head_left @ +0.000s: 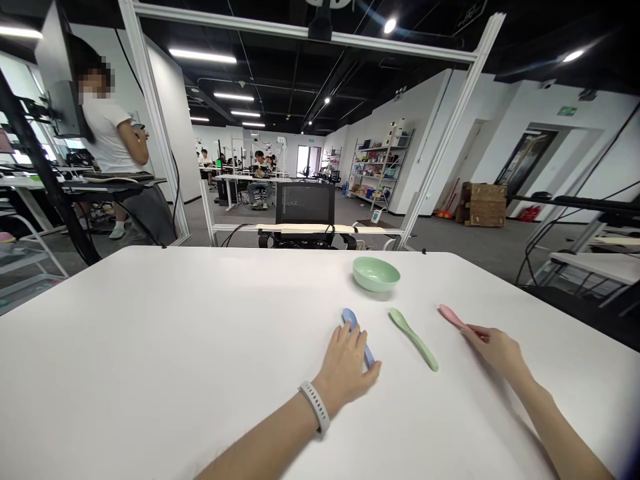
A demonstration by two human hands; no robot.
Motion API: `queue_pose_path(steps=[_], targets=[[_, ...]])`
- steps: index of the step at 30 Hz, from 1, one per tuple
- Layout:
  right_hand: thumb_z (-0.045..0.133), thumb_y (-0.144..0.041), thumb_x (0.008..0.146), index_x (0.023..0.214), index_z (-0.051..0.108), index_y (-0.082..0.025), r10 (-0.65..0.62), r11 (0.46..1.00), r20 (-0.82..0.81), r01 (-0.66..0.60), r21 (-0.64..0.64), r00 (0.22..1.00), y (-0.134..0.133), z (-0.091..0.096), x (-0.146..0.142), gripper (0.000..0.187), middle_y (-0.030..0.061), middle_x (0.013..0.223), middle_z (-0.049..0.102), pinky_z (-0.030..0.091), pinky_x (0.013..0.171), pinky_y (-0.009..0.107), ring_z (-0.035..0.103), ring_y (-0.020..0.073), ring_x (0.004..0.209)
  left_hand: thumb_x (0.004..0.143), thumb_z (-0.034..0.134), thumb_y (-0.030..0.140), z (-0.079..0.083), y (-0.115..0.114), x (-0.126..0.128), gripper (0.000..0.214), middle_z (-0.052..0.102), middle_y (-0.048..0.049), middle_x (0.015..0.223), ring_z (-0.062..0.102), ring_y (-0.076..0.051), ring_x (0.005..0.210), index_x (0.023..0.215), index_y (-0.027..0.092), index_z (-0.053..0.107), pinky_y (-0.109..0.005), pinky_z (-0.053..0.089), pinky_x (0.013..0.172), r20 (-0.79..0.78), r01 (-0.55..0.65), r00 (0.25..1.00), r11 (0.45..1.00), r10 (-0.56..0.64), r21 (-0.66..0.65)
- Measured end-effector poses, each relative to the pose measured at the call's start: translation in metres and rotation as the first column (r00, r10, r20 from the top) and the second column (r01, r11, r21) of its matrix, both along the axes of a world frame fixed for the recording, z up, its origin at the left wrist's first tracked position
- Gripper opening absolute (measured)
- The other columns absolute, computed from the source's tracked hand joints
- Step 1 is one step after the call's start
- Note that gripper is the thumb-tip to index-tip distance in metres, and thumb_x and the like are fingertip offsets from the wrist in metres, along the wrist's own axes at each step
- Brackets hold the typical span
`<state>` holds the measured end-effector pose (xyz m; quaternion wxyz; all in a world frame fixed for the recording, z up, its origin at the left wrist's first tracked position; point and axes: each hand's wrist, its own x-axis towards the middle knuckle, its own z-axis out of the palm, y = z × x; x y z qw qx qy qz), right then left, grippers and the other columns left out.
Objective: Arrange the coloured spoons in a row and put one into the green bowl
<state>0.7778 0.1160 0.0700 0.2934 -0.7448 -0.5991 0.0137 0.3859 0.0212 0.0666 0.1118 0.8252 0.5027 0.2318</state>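
Note:
Three plastic spoons lie on the white table (150,347). My left hand (346,363), with a white wristband, rests palm-down on the blue spoon (350,318), its fingers lying flat over the handle. My right hand (493,347) covers the handle end of the pink spoon (451,315), fingers curled round it. Between the two hands lies the green spoon (414,339), untouched. A pale green bowl (376,274) stands upright just beyond the spoons.
A metal frame (150,100) rises behind the table's far edge. A person in a white shirt (113,140) stands at a desk at the back left. Desks, shelves and seated people fill the room beyond.

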Motion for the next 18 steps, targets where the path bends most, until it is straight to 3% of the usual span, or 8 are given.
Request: queue_pose_path(steps=[4, 8, 18], targets=[[0.057, -0.045, 0.080, 0.068, 0.072, -0.026, -0.067, 0.995, -0.131, 0.057, -0.082, 0.989, -0.008, 0.015, -0.013, 0.026, 0.0205, 0.090, 0.080, 0.053, 0.088, 0.050, 0.073, 0.0448, 0.096, 0.104, 0.044, 0.058, -0.002, 0.001, 0.001, 0.070, 0.058, -0.0178, 0.166, 0.047, -0.034, 0.158, 0.155, 0.012, 0.056, -0.055, 0.035, 0.133, -0.005, -0.017, 1.000, 0.999, 0.017, 0.047], [0.058, -0.045, 0.083, 0.068, 0.071, -0.025, -0.062, 0.994, -0.142, 0.048, -0.098, 0.988, -0.013, 0.024, -0.024, 0.028, 0.0204, 0.092, 0.079, 0.052, 0.087, 0.048, 0.073, 0.0437, 0.097, 0.104, 0.044, 0.057, -0.002, 0.000, 0.001, 0.069, 0.058, -0.0179, 0.165, 0.048, -0.034, 0.157, 0.155, 0.012, 0.056, -0.053, 0.035, 0.133, -0.009, -0.023, 1.000, 0.998, 0.024, 0.055], [0.059, -0.042, 0.081, 0.067, 0.075, -0.023, -0.006, 0.997, -0.134, -0.005, -0.076, 0.991, -0.015, 0.021, -0.028, 0.029, 0.0194, 0.090, 0.080, 0.050, 0.085, 0.046, 0.071, 0.0399, 0.091, 0.104, 0.045, 0.057, 0.001, -0.001, 0.000, 0.070, 0.057, -0.0186, 0.166, 0.047, -0.035, 0.158, 0.155, 0.010, 0.056, -0.054, 0.033, 0.135, 0.018, -0.015, 1.000, 1.000, 0.015, 0.024]])
